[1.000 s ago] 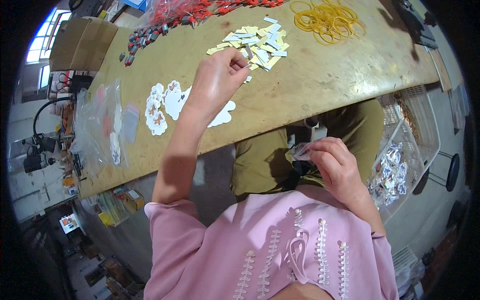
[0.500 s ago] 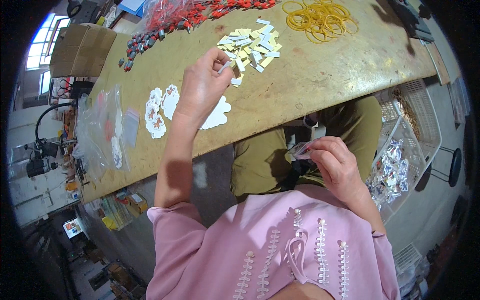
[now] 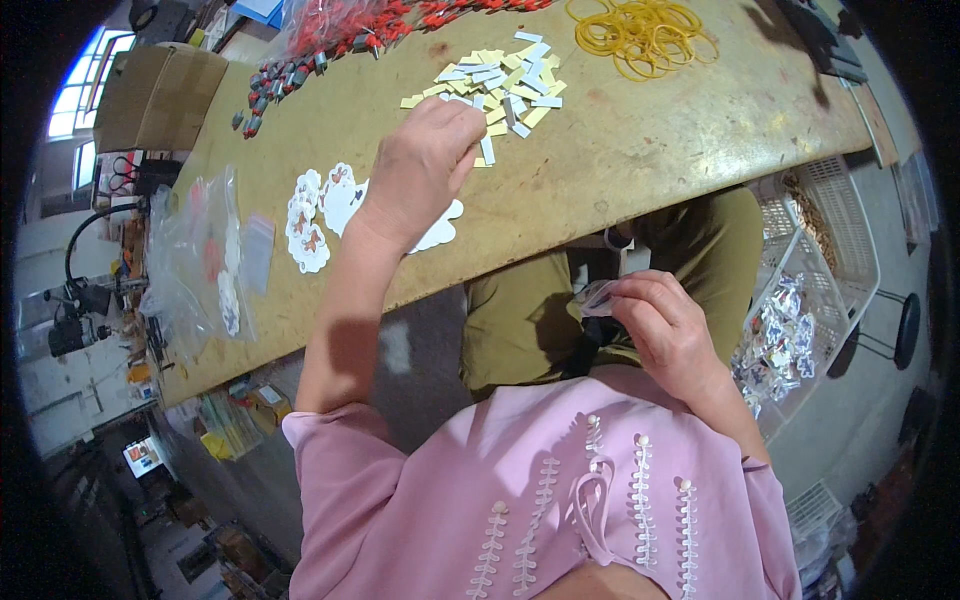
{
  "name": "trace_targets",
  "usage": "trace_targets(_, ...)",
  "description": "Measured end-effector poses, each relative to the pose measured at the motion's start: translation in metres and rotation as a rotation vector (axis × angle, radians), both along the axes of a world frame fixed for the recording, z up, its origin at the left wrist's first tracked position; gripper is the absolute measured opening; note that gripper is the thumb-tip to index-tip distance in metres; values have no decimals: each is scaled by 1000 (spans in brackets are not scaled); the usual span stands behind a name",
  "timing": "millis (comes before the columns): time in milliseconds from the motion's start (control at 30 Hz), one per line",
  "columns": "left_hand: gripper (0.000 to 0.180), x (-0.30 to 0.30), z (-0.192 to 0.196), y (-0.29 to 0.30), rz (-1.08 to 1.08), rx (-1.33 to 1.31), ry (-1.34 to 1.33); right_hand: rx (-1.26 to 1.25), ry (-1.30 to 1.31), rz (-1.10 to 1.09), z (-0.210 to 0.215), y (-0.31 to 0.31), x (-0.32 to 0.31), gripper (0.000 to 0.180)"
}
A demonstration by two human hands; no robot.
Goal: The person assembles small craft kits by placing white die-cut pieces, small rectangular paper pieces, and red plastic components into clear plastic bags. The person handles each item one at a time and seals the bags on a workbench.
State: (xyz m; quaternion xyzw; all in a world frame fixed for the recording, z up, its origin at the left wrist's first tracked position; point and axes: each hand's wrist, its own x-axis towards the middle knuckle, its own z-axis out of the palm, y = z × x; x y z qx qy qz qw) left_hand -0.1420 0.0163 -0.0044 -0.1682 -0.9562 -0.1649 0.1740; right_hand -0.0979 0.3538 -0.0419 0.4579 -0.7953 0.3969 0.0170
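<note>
My left hand is over the near left edge of a pile of small white and pale yellow strips. Its fingers are curled together, and whatever lies between them is hidden under the hand. Beneath the left wrist, white scallop-edged cut-outs are partly covered. More such cut-outs, with small brown printed figures, lie to the left. Above my lap, my right hand pinches a small clear plastic bag between thumb and fingers.
Yellow rubber bands lie at the far right, with red and grey small parts far left. Clear bags rest near the table's left end. On my right stands a white plastic basket holding packed pieces.
My left hand has shifted slightly right; the strip seen in its fingers before is out of sight. Some strips at the pile's near edge have moved. My right hand still holds the bag.
</note>
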Motion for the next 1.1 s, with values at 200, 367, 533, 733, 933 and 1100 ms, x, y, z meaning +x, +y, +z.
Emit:
trace_targets(200, 10, 0, 3, -8, 167, 418, -332, -18, -3, -30, 0, 0, -2, 21)
trace_targets(367, 15, -4, 5, -10, 316, 707, -486, -20, 21, -48, 2, 3, -1, 20)
trace_targets(533, 10, 11, 5, 15, 344, 723, -334, -2, 60, -52, 8, 5, -2, 21)
trace_targets(733, 10, 71, 44, 86, 115, 618, -444, -13, 108, -32, 12, -1, -3, 23)
trace_targets(933, 22, 91, 23, 117, -43, 353, -283, -59, 135, 6, 14, -11, 2, 25)
trace_targets(1100, 28, 96, 20, 120, 16, 332, -307, -64, 109, 13, 9, -12, 5, 26)
